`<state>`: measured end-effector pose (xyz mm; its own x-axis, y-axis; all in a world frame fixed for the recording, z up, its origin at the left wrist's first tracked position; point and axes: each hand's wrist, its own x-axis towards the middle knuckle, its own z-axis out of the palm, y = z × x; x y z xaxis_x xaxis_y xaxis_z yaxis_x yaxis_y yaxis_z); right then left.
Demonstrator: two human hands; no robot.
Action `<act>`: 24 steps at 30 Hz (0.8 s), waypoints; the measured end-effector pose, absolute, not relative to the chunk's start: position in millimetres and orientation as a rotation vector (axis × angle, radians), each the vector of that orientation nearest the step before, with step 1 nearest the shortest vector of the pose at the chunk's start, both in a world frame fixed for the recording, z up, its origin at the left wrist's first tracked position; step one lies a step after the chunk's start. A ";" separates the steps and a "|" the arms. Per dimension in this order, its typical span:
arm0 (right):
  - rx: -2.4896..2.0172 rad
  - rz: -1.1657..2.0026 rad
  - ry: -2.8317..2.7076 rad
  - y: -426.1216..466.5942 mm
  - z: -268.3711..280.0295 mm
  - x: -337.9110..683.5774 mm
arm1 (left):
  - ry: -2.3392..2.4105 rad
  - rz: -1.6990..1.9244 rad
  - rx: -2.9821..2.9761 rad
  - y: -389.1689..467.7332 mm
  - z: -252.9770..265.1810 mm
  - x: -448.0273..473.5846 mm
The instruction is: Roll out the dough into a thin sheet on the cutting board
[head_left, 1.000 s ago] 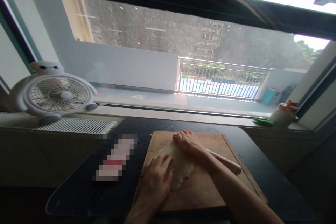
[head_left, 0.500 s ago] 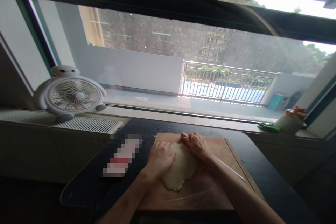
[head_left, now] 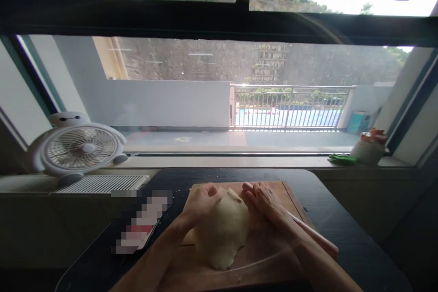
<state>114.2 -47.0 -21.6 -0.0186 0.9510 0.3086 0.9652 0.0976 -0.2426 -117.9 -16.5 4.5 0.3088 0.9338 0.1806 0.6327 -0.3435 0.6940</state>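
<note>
A flat, pale sheet of dough (head_left: 226,232) with an uneven rim lies over a wooden board (head_left: 263,262). At its far left edge my left hand (head_left: 201,203) is closed, pinching the dough, which is partly raised and folded there. My right hand (head_left: 265,198) rests to the right of the sheet, its fingers curled over a wooden rolling pin (head_left: 320,237). The pin lies slantwise on the board, and my right hand and forearm cover its middle. One pin tip shows beyond my fingers.
The board lies on a dark table (head_left: 338,219). A blurred-out flat object (head_left: 143,226) is at the left. A white fan (head_left: 87,148) stands on the radiator (head_left: 102,185). On the windowsill (head_left: 212,162) are a pale pot (head_left: 369,151) and a green cloth-like item (head_left: 342,159).
My left hand has gone from lying on the dough to pinching its far left edge, and the sheet has lifted and shifted. The camera view has tilted and levelled.
</note>
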 end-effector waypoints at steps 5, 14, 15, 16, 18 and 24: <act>-1.855 0.085 -1.950 -46.4 1.4 92.7 | 1.682 0.750 2.202 -48.3 -23.9 -142.0; -1.845 -0.017 -2.008 -13.8 -28.0 14.1 | 1.538 0.897 2.498 -72.1 -39.3 -155.9; -1.886 0.016 -2.014 -10.6 -29.4 13.0 | 1.540 0.902 2.505 -71.9 -40.0 -155.2; -1.918 0.057 -2.039 -8.7 -30.0 12.6 | 1.541 0.909 2.507 -71.9 -40.4 -154.7; -1.924 0.094 -2.131 -8.9 -29.7 12.4 | 1.541 0.917 2.505 -72.5 -40.8 -154.5; -1.917 -0.100 -2.138 -13.9 -25.5 9.8 | 1.543 0.903 2.508 -76.2 -41.4 -155.7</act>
